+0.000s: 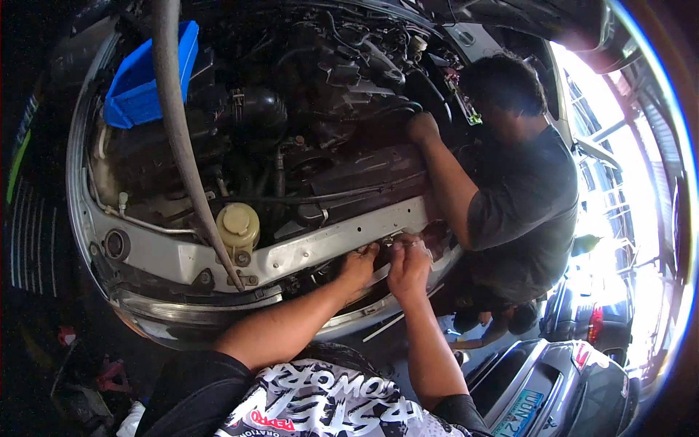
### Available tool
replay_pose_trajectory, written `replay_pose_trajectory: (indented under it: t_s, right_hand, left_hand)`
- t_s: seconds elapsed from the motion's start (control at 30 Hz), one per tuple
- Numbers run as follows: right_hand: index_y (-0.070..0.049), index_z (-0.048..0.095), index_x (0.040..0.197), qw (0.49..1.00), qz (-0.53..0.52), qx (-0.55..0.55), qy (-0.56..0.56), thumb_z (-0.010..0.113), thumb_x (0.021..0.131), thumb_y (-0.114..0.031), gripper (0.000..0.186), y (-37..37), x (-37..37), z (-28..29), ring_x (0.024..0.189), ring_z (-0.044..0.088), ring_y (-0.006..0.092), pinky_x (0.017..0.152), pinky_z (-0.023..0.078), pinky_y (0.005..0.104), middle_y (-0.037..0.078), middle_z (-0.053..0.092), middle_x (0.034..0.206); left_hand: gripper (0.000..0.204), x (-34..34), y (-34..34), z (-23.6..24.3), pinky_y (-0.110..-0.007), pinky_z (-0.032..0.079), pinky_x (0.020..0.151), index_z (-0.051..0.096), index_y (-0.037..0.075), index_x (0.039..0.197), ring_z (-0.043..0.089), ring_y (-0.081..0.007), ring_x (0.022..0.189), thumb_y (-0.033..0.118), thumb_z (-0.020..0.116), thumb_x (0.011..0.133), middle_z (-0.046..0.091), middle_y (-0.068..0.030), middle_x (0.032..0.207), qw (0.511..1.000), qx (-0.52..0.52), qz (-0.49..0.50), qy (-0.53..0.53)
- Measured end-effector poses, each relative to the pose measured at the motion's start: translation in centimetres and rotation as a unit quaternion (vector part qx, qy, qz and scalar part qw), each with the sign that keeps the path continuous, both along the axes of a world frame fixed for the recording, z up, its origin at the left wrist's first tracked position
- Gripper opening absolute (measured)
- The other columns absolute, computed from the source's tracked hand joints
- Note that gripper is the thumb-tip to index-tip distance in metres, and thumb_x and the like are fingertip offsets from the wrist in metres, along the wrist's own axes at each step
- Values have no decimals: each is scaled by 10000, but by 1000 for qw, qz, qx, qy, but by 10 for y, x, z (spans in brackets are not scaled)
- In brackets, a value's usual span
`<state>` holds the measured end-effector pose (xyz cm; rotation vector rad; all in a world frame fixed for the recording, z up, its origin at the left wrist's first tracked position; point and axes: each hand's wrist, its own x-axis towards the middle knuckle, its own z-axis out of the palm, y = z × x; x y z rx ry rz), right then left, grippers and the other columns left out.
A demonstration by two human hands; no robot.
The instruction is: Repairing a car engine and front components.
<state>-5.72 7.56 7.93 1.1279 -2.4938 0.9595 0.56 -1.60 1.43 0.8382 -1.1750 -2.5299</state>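
Engine bay [320,131] lies fwd of L hand [358,266] & R hand [409,266], silver crossbar [309,252] just ahead of them; grey rod [179,131] to their L, prob. slanted there as a prop; blue tray [132,91] farther fwd-L, maybe parked clear. Hands sit close together at crossbar's near edge, prob. sharing one spot; grip hidden, can't tell.

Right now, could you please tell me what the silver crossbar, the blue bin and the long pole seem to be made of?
Silver crossbar: likely painted metal, from its satin sheen and punched holes.
Blue bin: probably moulded plastic, being evenly coloured and smooth-walled.
Long pole: matte, grey-brown, perhaps wood, though weathered metal is possible.
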Motion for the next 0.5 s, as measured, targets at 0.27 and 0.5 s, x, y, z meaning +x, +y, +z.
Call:
replay_pose_trajectory:
  t_s: [0.27,0.5]
  right_hand:
    - [-28,599,1021,973,-30,-107,-200,543,1012,-177,160,-9,-13,-4,654,643,281,614,511,388,139,655,786]
    - [-22,592,1017,984,-64,-99,-130,508,1028,-191,189,-3,-12,-4,646,628,216,607,504,367,107,640,754]
  left_hand:
    - [432,-5,3,-13,-352,373,1095,574,47,1407,501,-219,1299,301,534,1059,590,-95,1410,1000,-22,11,-2]
    - [446,-4,3,-11,-347,345,1111,568,50,1417,508,-201,1285,310,559,1055,601,-93,1406,1000,-5,17,-11]
